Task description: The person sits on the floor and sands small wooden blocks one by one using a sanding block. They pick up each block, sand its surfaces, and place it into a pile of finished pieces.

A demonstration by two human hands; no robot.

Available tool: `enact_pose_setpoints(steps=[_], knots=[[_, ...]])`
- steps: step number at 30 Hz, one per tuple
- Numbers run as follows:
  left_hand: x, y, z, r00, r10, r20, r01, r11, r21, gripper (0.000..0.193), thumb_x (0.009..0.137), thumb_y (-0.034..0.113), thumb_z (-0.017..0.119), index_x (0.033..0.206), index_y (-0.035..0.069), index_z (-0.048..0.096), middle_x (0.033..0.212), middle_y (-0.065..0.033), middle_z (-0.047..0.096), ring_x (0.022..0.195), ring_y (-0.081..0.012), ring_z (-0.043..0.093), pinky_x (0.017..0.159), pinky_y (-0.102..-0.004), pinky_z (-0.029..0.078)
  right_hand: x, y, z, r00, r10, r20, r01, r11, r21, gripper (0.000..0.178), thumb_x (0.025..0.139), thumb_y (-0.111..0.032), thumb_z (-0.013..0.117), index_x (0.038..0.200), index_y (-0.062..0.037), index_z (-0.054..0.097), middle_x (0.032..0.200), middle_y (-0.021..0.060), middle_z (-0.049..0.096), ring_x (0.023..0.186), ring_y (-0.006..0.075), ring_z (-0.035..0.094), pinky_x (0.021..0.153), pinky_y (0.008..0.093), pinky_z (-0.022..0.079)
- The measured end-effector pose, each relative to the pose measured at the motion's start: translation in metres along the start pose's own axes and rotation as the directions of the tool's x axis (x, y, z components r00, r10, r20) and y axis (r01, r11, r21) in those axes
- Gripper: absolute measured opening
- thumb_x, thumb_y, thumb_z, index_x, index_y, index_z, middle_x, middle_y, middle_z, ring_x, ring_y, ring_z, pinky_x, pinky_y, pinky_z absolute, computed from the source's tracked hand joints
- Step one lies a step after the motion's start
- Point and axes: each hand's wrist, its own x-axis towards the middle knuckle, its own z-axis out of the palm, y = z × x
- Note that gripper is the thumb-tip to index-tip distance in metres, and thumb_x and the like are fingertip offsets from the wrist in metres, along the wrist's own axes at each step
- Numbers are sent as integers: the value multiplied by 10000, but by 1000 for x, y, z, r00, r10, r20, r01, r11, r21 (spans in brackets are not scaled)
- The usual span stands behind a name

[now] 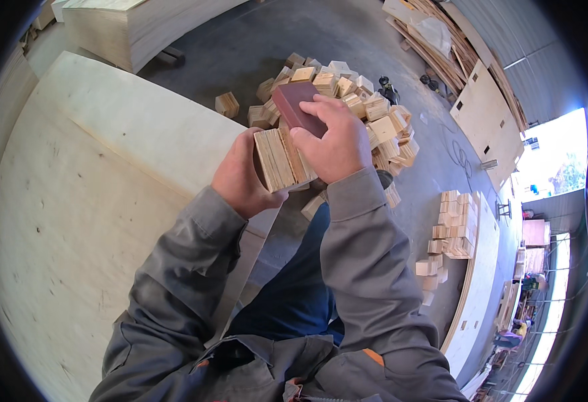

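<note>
The wooden block (pixel 275 161) is showing rough, layered edges; the red block (pixel 295 102) is looking matt. The plywood board (pixel 93 194) is appearing quite smooth, and the cloth sleeves (pixel 377 248) are looking matt.

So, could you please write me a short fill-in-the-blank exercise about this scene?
1. With the right hand on the dark red block, the layered wooden block is held in the ____ hand.
2. Both jacket sleeves are ____ in colour.
3. The heaped wooden blocks lie on the ____.

Missing words: left; grey; floor.
</note>
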Motion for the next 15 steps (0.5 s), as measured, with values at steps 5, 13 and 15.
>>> enact_pose_setpoints(steps=[5, 13, 15], knots=[[-6, 0, -4, 999, 2, 48, 10, 965, -262, 1135, 691, 81, 973, 1603, 0, 301, 1488, -174, 556, 1409, -272, 572, 1181, -430, 476, -30, -19, -10, 999, 13, -46, -13, 1000, 17, 447, 817, -206, 843, 1234, -60, 772, 1385, 218, 702, 1239, 413, 684, 1074, 508, 540], [2, 0, -23, 993, -105, -47, 66, 855, -514, 703, 948, 194, 834, 1533, 20, 487, 1469, -125, 591, 1379, -227, 580, 1191, -414, 448, -52, -31, -9, 997, -12, -74, 8, 998, -59, 489, 802, -190, 869, 1270, -100, 759, 1443, 162, 670, 1230, 403, 672, 1064, 497, 543], [3, -4, -24, 985, -95, -147, 33, 926, -377, 422, 1028, 130, 741, 1410, 11, 606, 1388, -85, 650, 1312, -196, 625, 1164, -379, 472, -53, -33, -7, 997, -1, -77, -5, 996, -84, 490, 804, -191, 868, 1274, -105, 757, 1440, 156, 672, 1222, 408, 671, 1059, 496, 544]])
